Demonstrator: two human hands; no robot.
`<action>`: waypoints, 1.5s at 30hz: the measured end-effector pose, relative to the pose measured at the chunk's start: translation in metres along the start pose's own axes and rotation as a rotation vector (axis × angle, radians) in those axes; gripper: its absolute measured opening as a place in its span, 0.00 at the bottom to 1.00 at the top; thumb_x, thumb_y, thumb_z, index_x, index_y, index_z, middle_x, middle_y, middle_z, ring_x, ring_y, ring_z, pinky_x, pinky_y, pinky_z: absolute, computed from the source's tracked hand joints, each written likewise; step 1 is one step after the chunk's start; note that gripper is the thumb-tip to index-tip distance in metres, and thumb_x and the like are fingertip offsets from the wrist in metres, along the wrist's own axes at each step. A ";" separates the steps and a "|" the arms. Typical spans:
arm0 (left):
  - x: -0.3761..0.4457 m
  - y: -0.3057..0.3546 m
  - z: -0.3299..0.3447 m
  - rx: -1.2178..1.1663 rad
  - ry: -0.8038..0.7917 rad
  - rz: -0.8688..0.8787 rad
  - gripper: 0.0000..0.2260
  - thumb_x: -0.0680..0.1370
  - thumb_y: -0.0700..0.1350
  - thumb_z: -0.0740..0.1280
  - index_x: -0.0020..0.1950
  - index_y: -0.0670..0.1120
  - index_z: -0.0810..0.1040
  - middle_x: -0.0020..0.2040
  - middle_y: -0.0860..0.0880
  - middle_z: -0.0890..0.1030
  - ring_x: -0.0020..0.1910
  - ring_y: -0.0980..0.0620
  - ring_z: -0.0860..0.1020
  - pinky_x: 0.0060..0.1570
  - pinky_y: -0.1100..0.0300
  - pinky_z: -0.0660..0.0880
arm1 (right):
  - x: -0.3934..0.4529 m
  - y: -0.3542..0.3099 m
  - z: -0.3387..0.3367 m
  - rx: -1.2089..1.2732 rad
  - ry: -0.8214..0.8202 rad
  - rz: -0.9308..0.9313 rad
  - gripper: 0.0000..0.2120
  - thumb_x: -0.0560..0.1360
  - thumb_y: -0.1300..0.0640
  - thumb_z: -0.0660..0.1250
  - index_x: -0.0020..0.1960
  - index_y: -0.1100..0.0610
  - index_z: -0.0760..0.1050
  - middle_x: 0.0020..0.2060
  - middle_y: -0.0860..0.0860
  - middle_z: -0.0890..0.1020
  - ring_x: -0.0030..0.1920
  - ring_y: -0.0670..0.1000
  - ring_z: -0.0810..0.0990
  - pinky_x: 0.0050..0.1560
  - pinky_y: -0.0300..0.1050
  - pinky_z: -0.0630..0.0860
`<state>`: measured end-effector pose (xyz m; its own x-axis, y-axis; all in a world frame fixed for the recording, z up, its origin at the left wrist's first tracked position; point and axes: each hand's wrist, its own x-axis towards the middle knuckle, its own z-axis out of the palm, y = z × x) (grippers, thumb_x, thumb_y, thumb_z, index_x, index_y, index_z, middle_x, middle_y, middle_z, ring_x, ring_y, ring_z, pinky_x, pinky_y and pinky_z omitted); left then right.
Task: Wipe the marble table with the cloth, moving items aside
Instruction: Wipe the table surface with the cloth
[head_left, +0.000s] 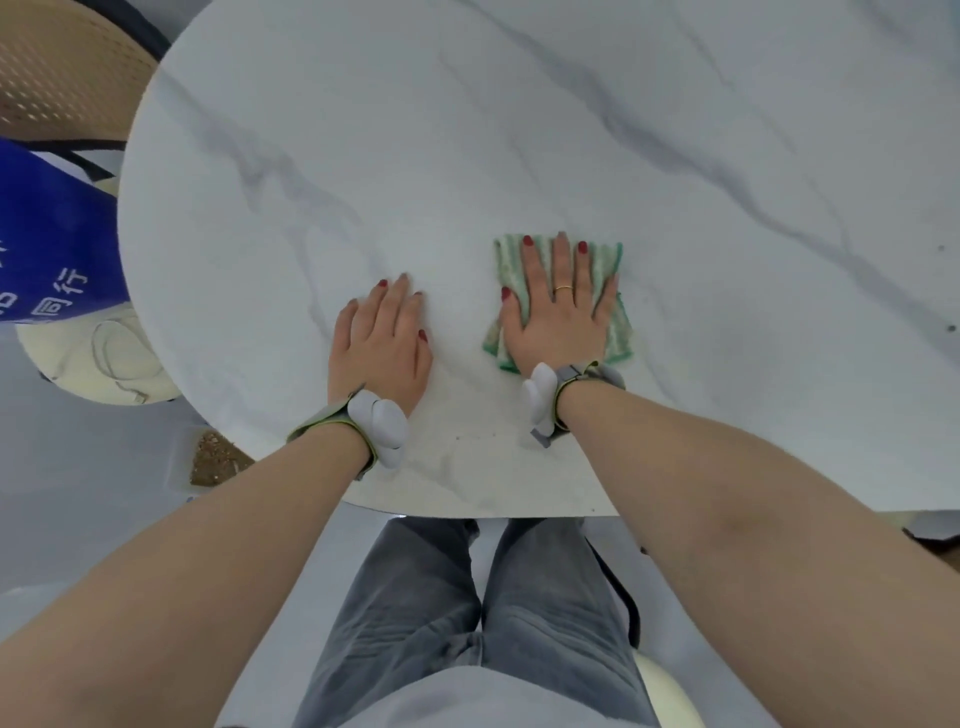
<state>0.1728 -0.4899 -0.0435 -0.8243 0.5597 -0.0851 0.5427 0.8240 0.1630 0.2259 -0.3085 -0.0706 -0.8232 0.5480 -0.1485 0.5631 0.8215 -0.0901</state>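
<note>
Head view: your right hand (558, 306), fingers spread, presses the green cloth (608, 270) flat at centre of the counter (519, 130). Left hand (382, 340) flat, empty, at 9 o'clock. Wiping underway; next stroke toward 12 o'clock.

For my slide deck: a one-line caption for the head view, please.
Right hand presses a green cloth flat on the marble table; left hand rests bare beside it.
</note>
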 end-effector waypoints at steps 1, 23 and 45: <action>0.002 0.006 0.000 0.007 0.001 0.024 0.23 0.77 0.48 0.48 0.68 0.43 0.69 0.71 0.46 0.68 0.70 0.45 0.66 0.69 0.48 0.59 | -0.003 0.009 0.000 0.006 0.007 0.037 0.28 0.79 0.39 0.43 0.77 0.43 0.41 0.77 0.48 0.44 0.77 0.52 0.41 0.74 0.61 0.37; 0.023 0.017 0.005 0.068 -0.007 0.003 0.23 0.77 0.48 0.48 0.68 0.43 0.67 0.72 0.46 0.67 0.71 0.45 0.64 0.69 0.48 0.58 | 0.019 -0.030 -0.001 0.012 -0.025 -0.265 0.28 0.79 0.40 0.43 0.77 0.45 0.45 0.78 0.50 0.46 0.77 0.53 0.42 0.73 0.59 0.33; 0.043 0.075 0.005 0.011 0.021 0.153 0.23 0.77 0.48 0.47 0.66 0.43 0.71 0.70 0.46 0.70 0.70 0.45 0.66 0.69 0.47 0.59 | -0.012 0.107 -0.006 0.015 0.044 0.390 0.29 0.78 0.39 0.40 0.77 0.45 0.40 0.78 0.52 0.44 0.77 0.53 0.42 0.74 0.60 0.36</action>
<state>0.1790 -0.4036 -0.0395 -0.7350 0.6769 -0.0397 0.6638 0.7302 0.1615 0.2954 -0.2261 -0.0721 -0.5496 0.8250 -0.1320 0.8349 0.5482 -0.0497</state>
